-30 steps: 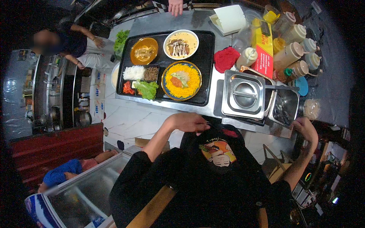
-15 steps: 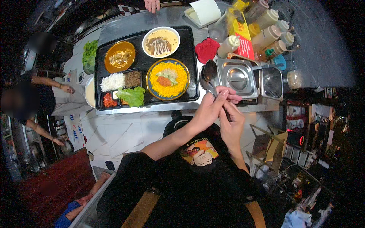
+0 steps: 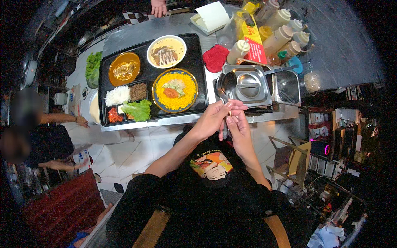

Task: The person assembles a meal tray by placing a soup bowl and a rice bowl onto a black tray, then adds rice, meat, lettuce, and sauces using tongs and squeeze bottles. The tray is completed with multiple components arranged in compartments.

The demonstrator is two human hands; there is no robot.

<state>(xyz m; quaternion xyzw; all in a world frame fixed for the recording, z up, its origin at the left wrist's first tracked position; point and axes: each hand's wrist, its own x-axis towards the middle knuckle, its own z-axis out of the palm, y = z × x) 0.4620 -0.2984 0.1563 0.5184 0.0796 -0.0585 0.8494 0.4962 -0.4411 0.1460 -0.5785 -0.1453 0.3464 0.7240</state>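
In front of my apron, two metal spoons (image 3: 228, 84) point away from me, bowls together and handles running down between my hands. My left hand (image 3: 214, 118) is closed around their handles from the left. On the other side, my right hand (image 3: 240, 131) has its fingers curled at the handles and meets the left one. Just beyond the spoon bowls is a lidded steel pan (image 3: 249, 87). To the left lies a black tray (image 3: 142, 84) carrying a plate of yellow rice (image 3: 175, 90), a white bowl of creamy soup (image 3: 166, 51), an amber dish (image 3: 124, 69) and a compartment box with lettuce (image 3: 137, 110).
Several squeeze bottles (image 3: 278, 39) crowd the back right beside a red-yellow box (image 3: 253, 40). A red cloth (image 3: 215, 58) and an open white container (image 3: 210, 17) are behind the pan. Another person's hand (image 3: 159, 7) rests at the far edge; a person (image 3: 49, 142) stands left.
My hands and the spoons have shifted slightly left and lower in view, and the spoon bowls now sit more side by side. The person at the left has moved.
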